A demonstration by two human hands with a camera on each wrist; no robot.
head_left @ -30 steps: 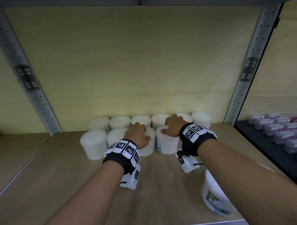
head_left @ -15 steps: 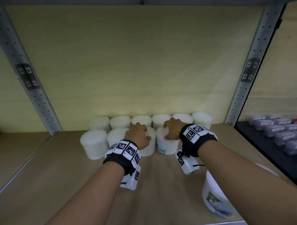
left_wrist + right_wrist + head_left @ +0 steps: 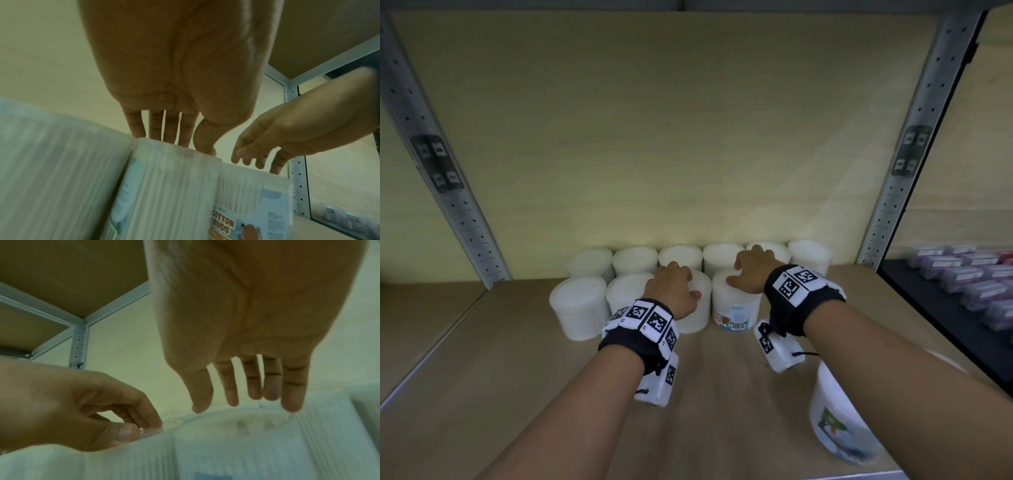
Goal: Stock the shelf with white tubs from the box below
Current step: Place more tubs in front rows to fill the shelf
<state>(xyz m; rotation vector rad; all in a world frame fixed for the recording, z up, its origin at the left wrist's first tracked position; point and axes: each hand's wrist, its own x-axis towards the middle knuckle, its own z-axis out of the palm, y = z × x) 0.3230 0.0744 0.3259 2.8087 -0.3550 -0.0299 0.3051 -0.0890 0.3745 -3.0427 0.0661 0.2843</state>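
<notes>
White tubs stand in two rows at the back of the wooden shelf (image 3: 482,377). My left hand (image 3: 674,291) is curled over the top of a front-row tub (image 3: 693,318), fingers behind its lid and thumb in front. In the left wrist view this hand (image 3: 185,146) grips that tub (image 3: 174,186) at the rim. My right hand (image 3: 751,274) lies on the labelled tub (image 3: 736,308) beside it. In the right wrist view its fingers (image 3: 290,402) hang almost straight, with the tips at the lid (image 3: 246,418).
Another labelled tub (image 3: 839,428) stands near the shelf's front edge under my right forearm. Perforated metal uprights (image 3: 458,212) (image 3: 893,205) frame the bay. The neighbouring bay on the right holds several purple packs (image 3: 979,284). Bare board lies at front left.
Both hands stay on top of the same two front-row tubs. The label of the tub under my right hand shows a little more towards me.
</notes>
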